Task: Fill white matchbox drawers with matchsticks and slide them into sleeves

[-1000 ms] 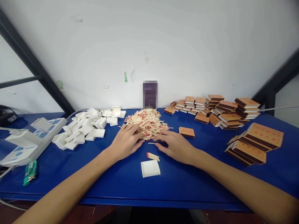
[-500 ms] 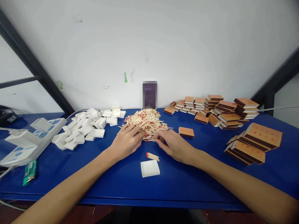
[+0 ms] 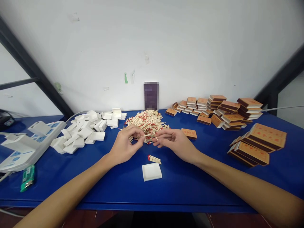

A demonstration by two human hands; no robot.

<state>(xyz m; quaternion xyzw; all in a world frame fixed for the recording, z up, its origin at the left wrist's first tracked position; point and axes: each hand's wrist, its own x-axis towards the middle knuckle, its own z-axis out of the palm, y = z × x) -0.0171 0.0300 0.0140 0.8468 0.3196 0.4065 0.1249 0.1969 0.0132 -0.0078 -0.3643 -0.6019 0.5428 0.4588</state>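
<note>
A heap of red-tipped matches (image 3: 147, 119) lies in the middle of the blue table. In front of it, my left hand (image 3: 127, 143) pinches a match (image 3: 147, 135) between thumb and fingers, its stick pointing right. My right hand (image 3: 177, 144) faces it with a match (image 3: 156, 138) in its fingertips; the fingers hide part of it. Between my forearms rests a small row of matches (image 3: 154, 159), heads to the left. Just below that row is a white matchbox tray (image 3: 152, 172).
White matchbox trays (image 3: 83, 129) are piled at left, beside a power strip (image 3: 35, 144) and a green packet (image 3: 28, 178). Stacked matchboxes (image 3: 228, 110) stand at right, more (image 3: 258, 142) nearer me. One matchbox (image 3: 189, 133) lies behind my right hand. A dark pixelated rectangle (image 3: 151, 95) stands by the wall.
Both hands have come off the match heap and now hold matches in their fingertips, facing each other. The small row and the tray in front stay where they were.
</note>
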